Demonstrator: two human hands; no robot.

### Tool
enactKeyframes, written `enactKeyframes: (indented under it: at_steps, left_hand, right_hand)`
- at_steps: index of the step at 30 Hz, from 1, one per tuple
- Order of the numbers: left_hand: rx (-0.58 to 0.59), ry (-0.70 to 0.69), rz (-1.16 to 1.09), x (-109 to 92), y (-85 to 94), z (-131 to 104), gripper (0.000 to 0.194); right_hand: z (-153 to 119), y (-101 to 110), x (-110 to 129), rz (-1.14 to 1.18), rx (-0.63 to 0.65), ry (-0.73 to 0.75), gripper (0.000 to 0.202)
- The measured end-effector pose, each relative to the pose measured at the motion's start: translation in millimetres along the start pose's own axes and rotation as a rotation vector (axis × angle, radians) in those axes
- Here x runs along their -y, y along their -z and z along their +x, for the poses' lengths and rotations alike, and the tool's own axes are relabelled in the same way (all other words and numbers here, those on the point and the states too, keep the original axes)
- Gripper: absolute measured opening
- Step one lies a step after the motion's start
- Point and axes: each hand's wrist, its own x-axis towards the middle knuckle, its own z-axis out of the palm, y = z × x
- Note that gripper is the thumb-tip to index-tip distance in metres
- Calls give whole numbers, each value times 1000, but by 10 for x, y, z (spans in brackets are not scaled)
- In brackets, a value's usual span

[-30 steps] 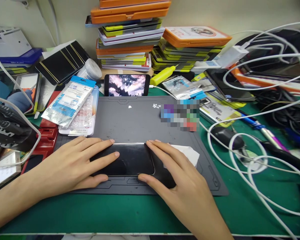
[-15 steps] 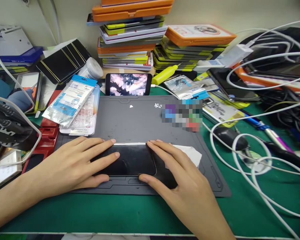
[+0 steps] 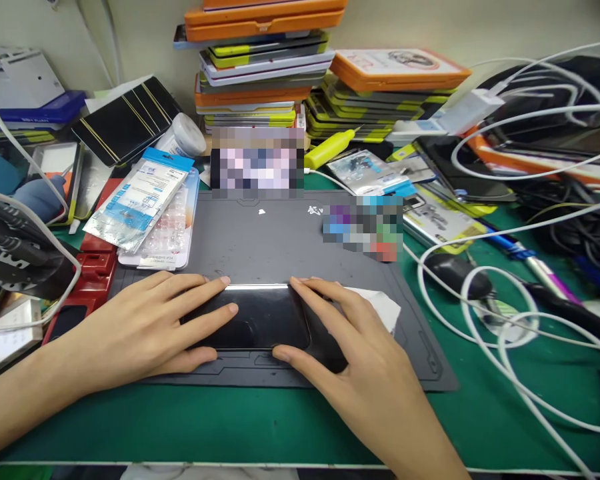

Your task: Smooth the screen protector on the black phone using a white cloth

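A black phone point(image 3: 260, 317) lies flat and lengthwise on a dark grey work mat point(image 3: 240, 247), its glossy dark face up. My left hand point(image 3: 150, 327) covers its left end: fingertips rest along the far edge and on the glass, with the thumb at the near edge. Around the right end, my right hand point(image 3: 360, 353) grips it between fingers at the far edge and a thumb at the near edge. Both ends of the phone are partly hidden by my hands. Just beyond my right hand, a crumpled white wipe or paper point(image 3: 383, 307) lies on the mat.
Behind the mat, another phone point(image 3: 257, 167) with a blurred-out screen leans near stacked orange and yellow cases point(image 3: 265, 80). Packets point(image 3: 140, 200) lie at left, beside a red holder point(image 3: 95, 267). White cables point(image 3: 520, 320) loop across the green table at right.
My right hand has shifted very slightly left along the phone. My left hand keeps its place, and the whole view has drifted a little.
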Motion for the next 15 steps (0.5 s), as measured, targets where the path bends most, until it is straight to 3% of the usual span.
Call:
enactKeyframes:
  at_steps: [15]
  left_hand:
    - [1, 17, -6, -12, 0, -23, 41]
  right_hand:
    - [-1, -6, 15, 32, -13, -17, 59]
